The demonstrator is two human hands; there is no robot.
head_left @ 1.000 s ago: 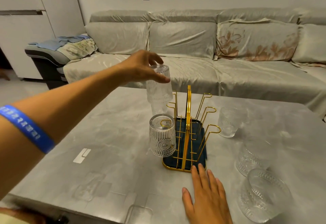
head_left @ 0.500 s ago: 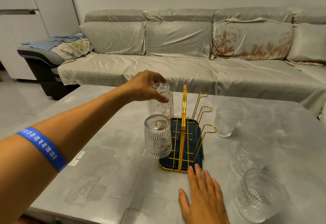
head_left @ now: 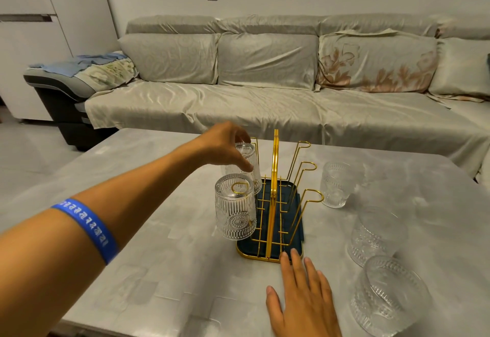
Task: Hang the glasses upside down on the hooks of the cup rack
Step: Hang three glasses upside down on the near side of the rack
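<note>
A gold wire cup rack [head_left: 275, 167] with a dark blue tray stands mid-table. One ribbed glass [head_left: 235, 208] hangs upside down on the near left hook. Behind it, a second inverted glass [head_left: 250, 163] sits over the middle left hook, and my left hand [head_left: 225, 148] grips its base from above. My right hand [head_left: 302, 299] lies flat on the table, fingertips touching the rack's near edge. Three more glasses stand upright to the right: one far [head_left: 335, 184], one middle [head_left: 376, 233], one near [head_left: 389, 294]. The three right-side hooks are bare.
The grey table [head_left: 159, 230] ends close to my body and at the right. A long covered sofa [head_left: 265, 76] runs behind it, and a dark chair with folded cloths [head_left: 77, 76] stands at the left.
My left hand has lowered the second glass from above the rack down over the middle left hook. The right hand has stayed flat at the rack's near edge.
</note>
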